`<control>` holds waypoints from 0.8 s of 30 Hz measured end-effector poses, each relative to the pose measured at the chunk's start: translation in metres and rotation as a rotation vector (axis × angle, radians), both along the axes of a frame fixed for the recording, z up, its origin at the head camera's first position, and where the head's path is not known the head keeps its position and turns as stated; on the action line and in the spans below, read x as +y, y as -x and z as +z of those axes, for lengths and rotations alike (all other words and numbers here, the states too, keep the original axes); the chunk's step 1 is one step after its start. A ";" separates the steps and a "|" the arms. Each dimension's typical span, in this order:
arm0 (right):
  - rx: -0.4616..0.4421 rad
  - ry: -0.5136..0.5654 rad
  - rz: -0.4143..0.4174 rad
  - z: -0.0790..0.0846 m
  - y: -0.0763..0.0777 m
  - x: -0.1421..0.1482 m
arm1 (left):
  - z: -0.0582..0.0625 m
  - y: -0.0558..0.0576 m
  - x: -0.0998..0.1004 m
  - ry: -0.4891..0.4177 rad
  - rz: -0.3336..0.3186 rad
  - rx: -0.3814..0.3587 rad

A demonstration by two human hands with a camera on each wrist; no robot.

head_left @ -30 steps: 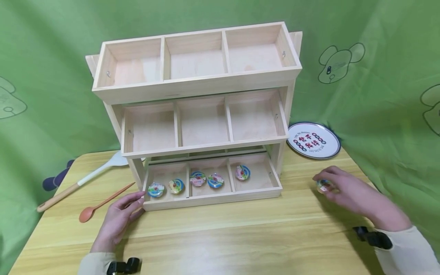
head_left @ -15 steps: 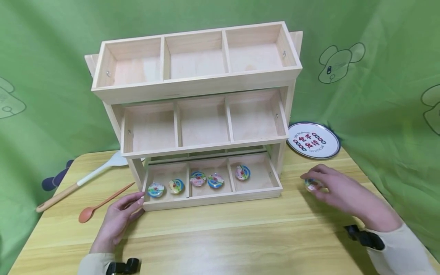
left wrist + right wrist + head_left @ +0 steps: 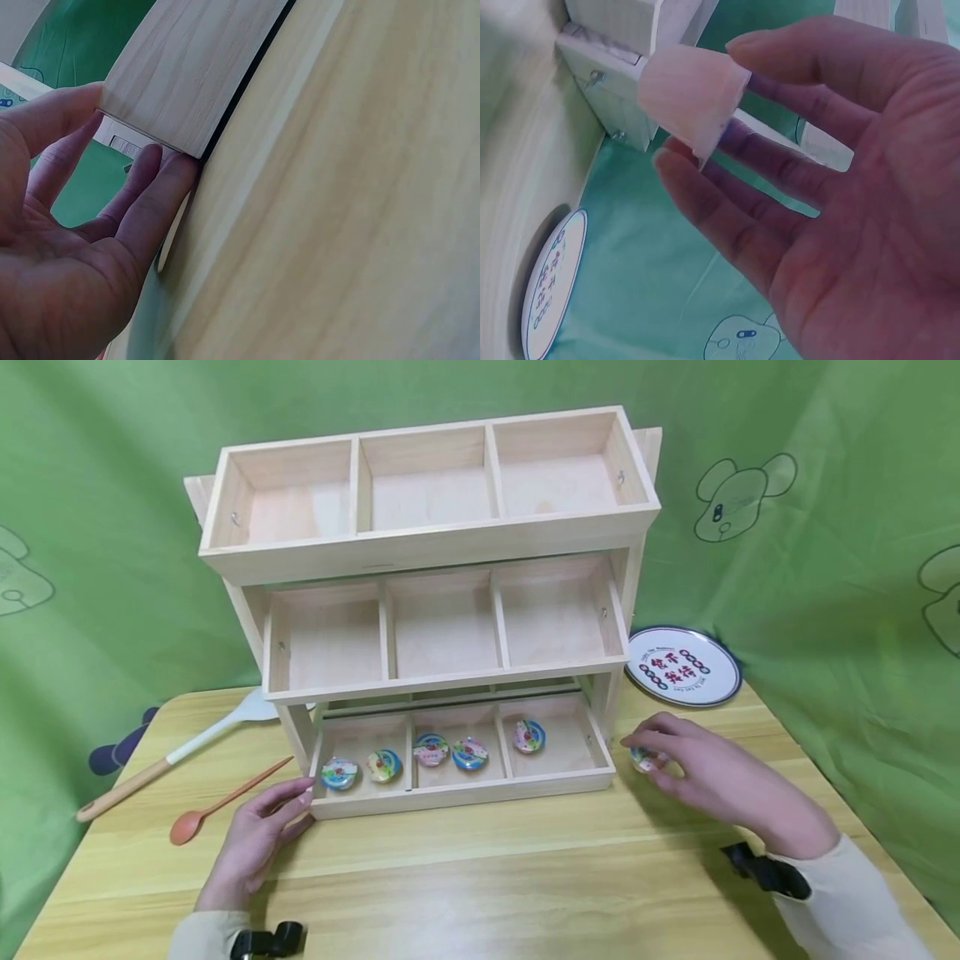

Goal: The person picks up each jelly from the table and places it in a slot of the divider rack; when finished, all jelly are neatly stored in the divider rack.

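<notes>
My right hand pinches a small jelly cup by its lid rim, just right of the wooden shelf. In the right wrist view the jelly cup shows its pale pink body, with the thumb on one side and fingertips on the other. My left hand holds the front left corner of the shelf's bottom tier. The left wrist view has its fingertips on the end of the front board. Several jelly cups with printed lids lie in that tier: two left, two middle, one right.
The middle tier and top tier each have three compartments. A plate with red print lies back right. On the left are a white spatula with a wooden handle and an orange spoon. Green cloth hangs behind.
My right hand has moved left toward the shelf, carrying the jelly cup. The left hand stays at the shelf corner, and the cups in the bottom tier have not moved.
</notes>
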State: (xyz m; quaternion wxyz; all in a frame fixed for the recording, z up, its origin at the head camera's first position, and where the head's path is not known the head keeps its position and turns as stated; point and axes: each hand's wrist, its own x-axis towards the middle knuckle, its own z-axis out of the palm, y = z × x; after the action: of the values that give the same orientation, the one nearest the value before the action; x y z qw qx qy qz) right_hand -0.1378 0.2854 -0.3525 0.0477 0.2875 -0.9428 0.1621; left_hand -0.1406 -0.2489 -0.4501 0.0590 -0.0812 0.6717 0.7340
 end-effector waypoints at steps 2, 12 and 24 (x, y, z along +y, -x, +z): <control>0.007 0.000 -0.001 0.001 0.001 -0.004 | 0.000 0.000 0.000 -0.005 -0.003 0.005; 0.027 0.036 0.051 0.001 0.010 -0.026 | -0.002 0.000 -0.001 -0.030 -0.010 0.022; -0.004 0.027 0.103 -0.005 0.028 -0.055 | -0.002 -0.001 -0.001 -0.035 -0.008 0.025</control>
State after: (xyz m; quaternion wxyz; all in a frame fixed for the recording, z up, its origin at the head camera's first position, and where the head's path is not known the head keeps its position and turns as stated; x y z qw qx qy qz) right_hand -0.1659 0.2307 -0.3580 0.0414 0.3347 -0.9246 0.1773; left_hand -0.1399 -0.2494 -0.4523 0.0551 -0.0684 0.6599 0.7462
